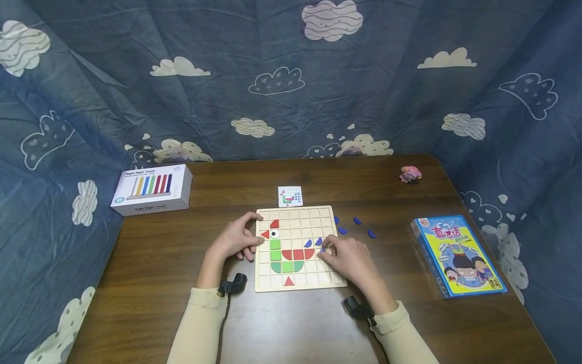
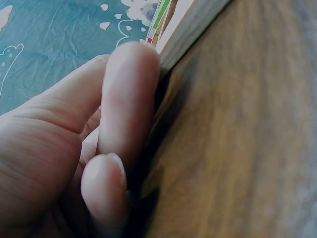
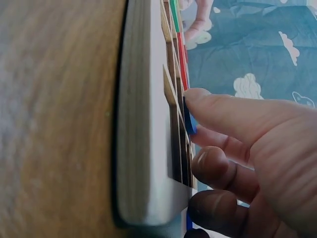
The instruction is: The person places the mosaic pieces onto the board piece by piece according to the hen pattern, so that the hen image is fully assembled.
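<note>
A wooden grid board lies on the table with colored pieces forming a bird-like picture. Red, green and blue shapes make it up, with a round eye piece near the upper left. My left hand rests against the board's left edge, thumb and index finger apart on the rim. At the right side of the grid, my right hand pinches a blue half-round piece between thumb and fingers, right at the board's surface. Two similar blue pieces sit in cells just beside those fingertips.
Behind the board lies a small picture card. Several loose blue pieces are scattered right of the board. A white box stands back left, a blue-and-yellow box lies at right, and a pink figurine sits back right.
</note>
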`<move>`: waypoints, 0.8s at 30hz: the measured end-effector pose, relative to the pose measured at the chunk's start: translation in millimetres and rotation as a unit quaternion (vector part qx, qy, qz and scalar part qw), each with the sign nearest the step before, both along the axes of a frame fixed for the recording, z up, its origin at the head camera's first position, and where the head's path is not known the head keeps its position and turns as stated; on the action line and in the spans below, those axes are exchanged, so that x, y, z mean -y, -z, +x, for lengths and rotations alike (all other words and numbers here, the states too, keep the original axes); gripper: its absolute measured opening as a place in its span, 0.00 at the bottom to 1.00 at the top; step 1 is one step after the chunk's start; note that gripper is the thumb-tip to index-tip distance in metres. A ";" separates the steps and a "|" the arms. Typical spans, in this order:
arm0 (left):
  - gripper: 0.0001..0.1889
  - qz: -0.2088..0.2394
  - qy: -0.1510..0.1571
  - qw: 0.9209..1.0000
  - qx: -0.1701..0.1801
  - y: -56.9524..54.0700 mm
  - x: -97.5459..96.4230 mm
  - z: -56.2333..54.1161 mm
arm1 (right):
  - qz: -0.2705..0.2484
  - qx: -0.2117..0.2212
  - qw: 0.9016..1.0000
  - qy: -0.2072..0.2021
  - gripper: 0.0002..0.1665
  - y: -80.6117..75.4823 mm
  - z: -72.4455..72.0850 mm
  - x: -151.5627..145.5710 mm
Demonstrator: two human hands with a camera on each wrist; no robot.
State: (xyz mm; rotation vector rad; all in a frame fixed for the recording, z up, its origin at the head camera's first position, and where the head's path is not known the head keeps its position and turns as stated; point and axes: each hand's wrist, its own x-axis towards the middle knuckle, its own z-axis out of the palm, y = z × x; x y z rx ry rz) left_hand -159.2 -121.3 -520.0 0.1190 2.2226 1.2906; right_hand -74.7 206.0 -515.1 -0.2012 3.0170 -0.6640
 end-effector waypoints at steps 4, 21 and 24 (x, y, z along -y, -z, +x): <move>0.34 -0.001 0.001 1.000 -0.003 0.3 -0.5 -0.8 | 0.006 -0.005 1.000 -0.004 0.16 -1.3 0.2 0.0; 0.34 -0.002 0.001 1.000 0.000 -0.7 -0.1 -0.1 | -0.006 0.005 1.000 -0.017 0.15 2.0 0.5 0.5; 0.34 -0.001 0.002 1.000 0.000 -1.6 -0.3 -0.2 | -0.020 0.017 1.000 -0.014 0.15 1.5 -0.4 -1.2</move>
